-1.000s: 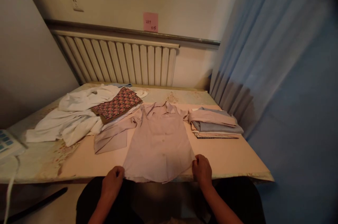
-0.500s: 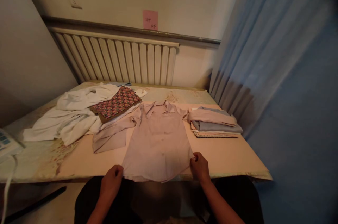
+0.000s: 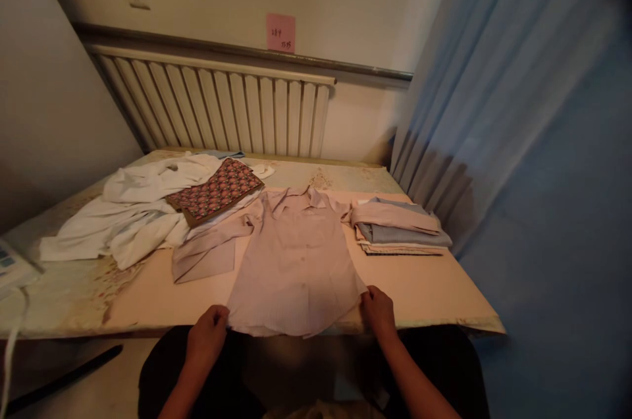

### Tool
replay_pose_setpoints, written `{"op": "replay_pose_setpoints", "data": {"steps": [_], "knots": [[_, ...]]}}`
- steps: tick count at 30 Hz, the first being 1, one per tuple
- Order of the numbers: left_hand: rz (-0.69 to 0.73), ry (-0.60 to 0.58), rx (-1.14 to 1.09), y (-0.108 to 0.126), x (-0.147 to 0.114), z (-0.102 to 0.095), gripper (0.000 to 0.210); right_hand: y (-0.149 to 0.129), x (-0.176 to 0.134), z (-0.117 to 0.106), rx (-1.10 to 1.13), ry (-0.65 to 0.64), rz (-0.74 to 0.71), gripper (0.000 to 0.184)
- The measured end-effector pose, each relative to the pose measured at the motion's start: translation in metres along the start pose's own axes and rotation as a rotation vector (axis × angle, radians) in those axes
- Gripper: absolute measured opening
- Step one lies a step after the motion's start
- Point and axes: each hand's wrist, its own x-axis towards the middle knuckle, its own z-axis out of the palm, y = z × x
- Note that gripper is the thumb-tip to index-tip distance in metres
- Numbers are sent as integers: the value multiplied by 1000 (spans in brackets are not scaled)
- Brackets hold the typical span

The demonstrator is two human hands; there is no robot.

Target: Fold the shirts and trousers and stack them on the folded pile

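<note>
A pale pinkish shirt (image 3: 296,261) with a collar and buttons lies front side up on the table, collar pointing away from me. My left hand (image 3: 208,333) pinches its lower left hem corner at the table's near edge. At the opposite hem corner, my right hand (image 3: 379,313) is closed on the fabric, and the hem spreads between the two. One sleeve (image 3: 210,248) stretches out to the left, bent near its end. The other sleeve (image 3: 395,217) reaches right, over a stack of folded cloths (image 3: 405,236).
White garments (image 3: 143,201) lie heaped at the left, with a red patterned cloth (image 3: 220,188) over their edge. A whitish device (image 3: 14,271) with a cord is at the far left. A radiator (image 3: 222,106) lines the back wall; a blue curtain (image 3: 474,89) hangs right.
My right hand has shifted slightly right with its hem corner, drawing the hem wider. The left hand keeps its hold. The whole view has moved a little.
</note>
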Motion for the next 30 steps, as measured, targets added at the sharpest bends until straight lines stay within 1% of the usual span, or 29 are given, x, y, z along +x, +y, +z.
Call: {"op": "replay_pose_setpoints", "data": {"steps": [4, 8, 12, 14, 17, 24, 27, 30], "knots": [[-8, 8, -39, -1, 0, 1, 21, 3, -1, 1, -5, 21, 7, 30], [-20, -9, -33, -3, 1, 0, 21, 5, -4, 1, 5, 54, 19, 25], [-56, -36, -66, -6, 3, 1, 15, 7, -7, -2, 36, 109, 34, 27], [-69, -38, -93, -7, 4, 3, 14, 10, -7, -4, 47, 95, -11, 28], [-77, -48, -106, -9, 4, 6, 14, 16, -7, -5, 34, 70, -141, 29], [-78, -51, -98, -8, 1, 4, 16, 33, -7, -2, -71, 127, -329, 29], [-50, -37, -66, -7, 0, 1, 17, 39, -8, 0, -77, 129, -414, 28], [-46, -29, -63, -7, 0, 0, 17, 42, -8, 1, -59, 122, -460, 27]]}}
